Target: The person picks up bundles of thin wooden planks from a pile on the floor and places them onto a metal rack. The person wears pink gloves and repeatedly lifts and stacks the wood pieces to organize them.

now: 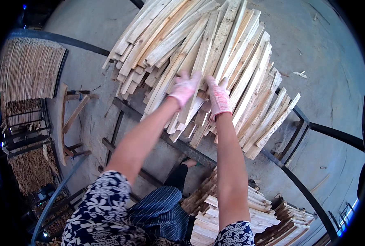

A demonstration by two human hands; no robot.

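A large heap of pale, rough-sawn wooden strips (248,65) lies before me, most of them running from the far side toward me. My left hand (185,87), in a white and pink glove, is at the middle of the heap against a wooden strip (203,53). Motion smears its fingers, so its grip is unclear. Just to its right, my right hand (219,97) in a matching glove rests on the strips, thumb and fingers spread apart. Their near ends stick out unevenly below both hands.
A dark metal rail (190,151) crosses under the heap's near side, with a curved dark bar (309,192) at right. More stacked wood (231,223) lies close to my body. A wooden trestle (63,123) and bundled strips (30,67) stand at left, on concrete floor (317,69).
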